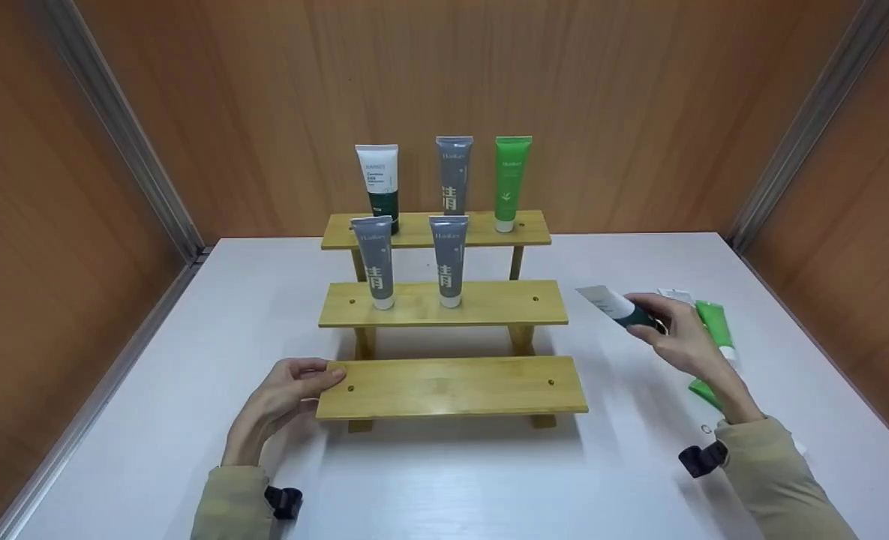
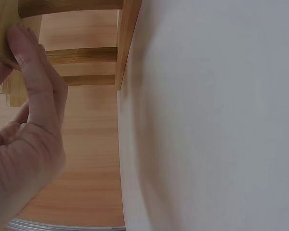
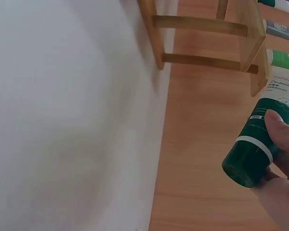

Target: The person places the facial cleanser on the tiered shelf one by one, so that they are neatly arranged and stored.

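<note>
My right hand (image 1: 677,334) grips a white and dark green squeeze tube (image 1: 614,306) by its capped end, above the table right of the stand. In the right wrist view, thumb and fingers hold the tube (image 3: 260,130) around its green part. My left hand (image 1: 283,394) pinches the left end of the bottom shelf of a three-tier wooden stand (image 1: 452,386), thumb on top. On the middle shelf two grey tubes (image 1: 375,259) stand on their caps. The top shelf bears a white and green tube (image 1: 379,180), a grey tube (image 1: 455,169) and a green tube (image 1: 513,180).
Green tubes (image 1: 714,322) lie on the white table (image 1: 452,487) at the right, partly hidden behind my right hand and arm. A wood-grain panel (image 1: 444,90) rises behind the stand, with side panels to left and right.
</note>
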### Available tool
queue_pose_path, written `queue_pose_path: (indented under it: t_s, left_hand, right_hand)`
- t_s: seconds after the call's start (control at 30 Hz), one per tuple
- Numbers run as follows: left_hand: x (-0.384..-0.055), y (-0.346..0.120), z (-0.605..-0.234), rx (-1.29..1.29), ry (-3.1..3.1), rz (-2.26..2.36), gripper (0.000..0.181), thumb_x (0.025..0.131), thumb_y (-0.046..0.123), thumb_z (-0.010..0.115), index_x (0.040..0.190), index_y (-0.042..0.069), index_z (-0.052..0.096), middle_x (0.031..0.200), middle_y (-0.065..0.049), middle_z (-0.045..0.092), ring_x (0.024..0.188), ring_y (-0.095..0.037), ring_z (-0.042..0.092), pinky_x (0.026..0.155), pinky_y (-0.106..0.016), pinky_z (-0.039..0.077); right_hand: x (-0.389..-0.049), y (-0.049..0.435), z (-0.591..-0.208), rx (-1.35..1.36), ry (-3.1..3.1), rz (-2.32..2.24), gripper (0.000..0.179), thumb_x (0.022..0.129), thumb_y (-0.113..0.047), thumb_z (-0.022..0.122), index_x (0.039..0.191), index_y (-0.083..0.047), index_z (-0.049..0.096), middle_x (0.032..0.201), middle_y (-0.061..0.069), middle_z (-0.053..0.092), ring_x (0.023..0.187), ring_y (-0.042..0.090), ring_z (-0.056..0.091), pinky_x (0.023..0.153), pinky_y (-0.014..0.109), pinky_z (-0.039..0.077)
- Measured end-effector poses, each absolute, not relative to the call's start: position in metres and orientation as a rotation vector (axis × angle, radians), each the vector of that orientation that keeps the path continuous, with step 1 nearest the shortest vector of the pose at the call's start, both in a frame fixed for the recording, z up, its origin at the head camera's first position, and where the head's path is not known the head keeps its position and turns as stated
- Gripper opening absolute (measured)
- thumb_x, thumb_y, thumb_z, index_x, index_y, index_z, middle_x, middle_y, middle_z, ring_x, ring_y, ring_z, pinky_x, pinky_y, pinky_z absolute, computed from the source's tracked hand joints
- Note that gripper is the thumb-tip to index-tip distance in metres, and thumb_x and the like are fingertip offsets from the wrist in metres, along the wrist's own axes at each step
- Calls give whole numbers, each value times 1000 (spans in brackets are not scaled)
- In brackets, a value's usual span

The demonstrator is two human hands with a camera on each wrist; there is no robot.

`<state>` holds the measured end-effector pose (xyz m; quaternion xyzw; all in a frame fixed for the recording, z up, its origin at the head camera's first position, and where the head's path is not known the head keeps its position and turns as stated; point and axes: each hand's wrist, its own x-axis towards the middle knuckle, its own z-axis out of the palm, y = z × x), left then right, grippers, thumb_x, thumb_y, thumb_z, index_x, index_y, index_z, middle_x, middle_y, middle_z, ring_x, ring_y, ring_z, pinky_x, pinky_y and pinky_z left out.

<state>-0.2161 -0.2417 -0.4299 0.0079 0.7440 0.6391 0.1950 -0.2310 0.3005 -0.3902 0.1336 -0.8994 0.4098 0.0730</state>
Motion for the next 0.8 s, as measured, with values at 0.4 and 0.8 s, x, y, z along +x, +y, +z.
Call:
queue_pose_path:
  t_s: [0.4,0.8]
  left_hand:
    - [-216,-241,-429,28,2097,1773,52,96,29,70,129,-9,55,103,1,74,94,-11,71,82,-27,61]
    - [-216,-241,-429,26,2088,1787,55,96,27,70,131,-11,52,103,1,74,94,-11,71,83,-27,61]
  right_hand:
    - [-231,268,-365,361,-2545,1545,52,99,-2,61,147,1,44,143,23,54,111,-1,57,93,6,48]
    - [-241,235,-348,438,-2458,1670,57,97,-2,64,149,0,41,147,19,51,124,19,58,99,13,50]
